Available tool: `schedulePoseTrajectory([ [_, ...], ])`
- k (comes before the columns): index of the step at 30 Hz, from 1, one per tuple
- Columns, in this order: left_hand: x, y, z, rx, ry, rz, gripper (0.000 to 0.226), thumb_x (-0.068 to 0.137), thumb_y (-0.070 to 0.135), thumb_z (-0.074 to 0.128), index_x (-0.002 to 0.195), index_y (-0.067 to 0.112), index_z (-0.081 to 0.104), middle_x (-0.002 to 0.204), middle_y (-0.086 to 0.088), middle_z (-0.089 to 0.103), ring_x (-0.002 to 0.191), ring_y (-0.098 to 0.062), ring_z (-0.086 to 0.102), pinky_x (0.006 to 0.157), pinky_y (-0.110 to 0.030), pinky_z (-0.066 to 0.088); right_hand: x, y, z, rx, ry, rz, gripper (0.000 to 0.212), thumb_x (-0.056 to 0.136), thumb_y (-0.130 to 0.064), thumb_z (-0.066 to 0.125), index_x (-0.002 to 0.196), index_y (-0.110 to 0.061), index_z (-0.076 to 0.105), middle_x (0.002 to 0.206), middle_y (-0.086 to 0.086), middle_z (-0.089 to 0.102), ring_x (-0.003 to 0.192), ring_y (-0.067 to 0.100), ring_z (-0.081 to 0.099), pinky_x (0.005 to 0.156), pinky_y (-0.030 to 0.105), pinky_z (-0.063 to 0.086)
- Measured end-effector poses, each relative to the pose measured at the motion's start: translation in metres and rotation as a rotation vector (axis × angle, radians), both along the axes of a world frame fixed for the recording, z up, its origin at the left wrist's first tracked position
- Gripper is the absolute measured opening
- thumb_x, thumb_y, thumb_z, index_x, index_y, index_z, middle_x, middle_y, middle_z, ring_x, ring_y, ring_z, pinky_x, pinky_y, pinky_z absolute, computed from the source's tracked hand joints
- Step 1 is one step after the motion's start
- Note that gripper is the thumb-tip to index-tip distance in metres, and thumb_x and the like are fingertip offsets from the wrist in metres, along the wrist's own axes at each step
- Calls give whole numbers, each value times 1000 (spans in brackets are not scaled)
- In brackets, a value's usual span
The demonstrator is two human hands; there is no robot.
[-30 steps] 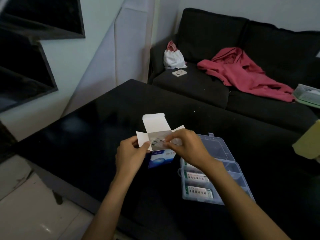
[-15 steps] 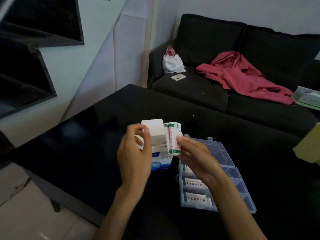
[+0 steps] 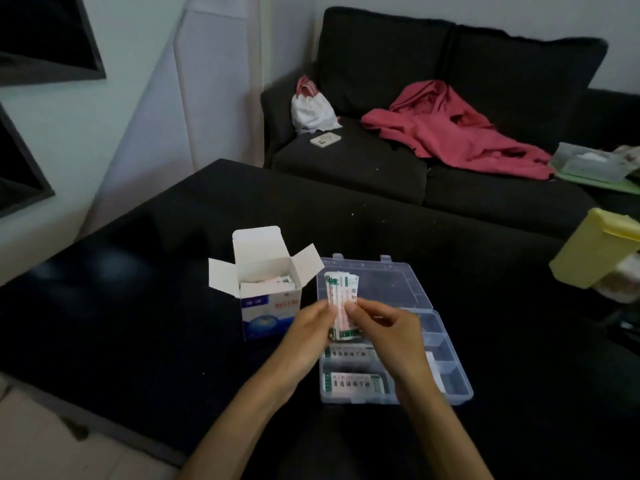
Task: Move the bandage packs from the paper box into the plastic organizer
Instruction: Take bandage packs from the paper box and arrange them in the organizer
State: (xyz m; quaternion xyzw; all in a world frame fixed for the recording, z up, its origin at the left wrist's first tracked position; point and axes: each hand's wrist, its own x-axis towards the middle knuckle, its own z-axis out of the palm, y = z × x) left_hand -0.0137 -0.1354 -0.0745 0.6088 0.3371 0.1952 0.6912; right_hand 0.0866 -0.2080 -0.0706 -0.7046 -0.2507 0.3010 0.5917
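Observation:
A white and blue paper box [image 3: 268, 306] stands open on the black table, flaps spread, with more bandage packs [image 3: 277, 283] showing inside. To its right lies the clear plastic organizer [image 3: 446, 355], lid folded back. Bandage packs [image 3: 349, 384] lie in its near left compartments. A stack of bandage packs [image 3: 341, 303], white with green print, is held upright over the organizer's left side. My left hand [image 3: 308, 327] and my right hand [image 3: 388, 334] both pinch this stack from either side.
The black table [image 3: 138, 306] ends at a near left edge above a pale floor. A yellow container [image 3: 595, 251] sits at the table's right edge. Behind is a dark sofa [image 3: 381, 161] with a red garment [image 3: 453, 129], a white bag [image 3: 311, 109] and a phone [image 3: 325, 139].
The stack of packs came out of the paper box and moved right over the organizer. My left hand let go of the box and joined my right hand on the stack.

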Motion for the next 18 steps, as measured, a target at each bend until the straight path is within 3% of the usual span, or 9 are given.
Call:
schedulePoseTrajectory([
  [3, 4, -4, 2, 28, -33, 23, 26, 101, 17, 39, 120, 23, 57, 108, -1, 68, 99, -9, 65, 85, -25, 53, 0, 1, -5, -15, -251, -65, 17, 83, -20, 69, 100, -24, 70, 90, -6, 69, 74, 2, 67, 60, 13, 52],
  [6, 6, -6, 1, 14, -65, 71, 24, 99, 14, 44, 118, 23, 57, 104, 2, 69, 93, -6, 66, 75, -19, 55, 1, 1, -7, -25, -313, -60, 21, 82, -21, 71, 103, -22, 70, 86, -8, 70, 73, 1, 66, 62, 14, 53],
  [9, 8, -8, -5, 67, -59, 129, 27, 96, 14, 51, 122, 21, 57, 106, 3, 69, 93, -7, 68, 75, -21, 56, 6, 1, -8, -59, -264, -49, 25, 79, -25, 74, 103, -18, 71, 83, -7, 71, 74, 4, 67, 67, 20, 56],
  [13, 7, -7, -9, 102, -68, 200, 30, 91, 13, 59, 120, 19, 59, 104, 2, 71, 88, -6, 70, 72, -22, 57, 11, 1, -7, -36, -56, -25, 18, 82, -19, 71, 99, -15, 71, 87, -2, 72, 76, 7, 69, 61, 15, 52],
  [18, 6, -5, -7, -1, -75, 180, 23, 96, 12, 51, 117, 17, 61, 99, 1, 72, 83, -5, 70, 68, -19, 57, 15, 1, -9, -7, 214, -2, 10, 84, -14, 69, 94, -12, 69, 85, 3, 73, 76, 11, 70, 61, 18, 53],
])
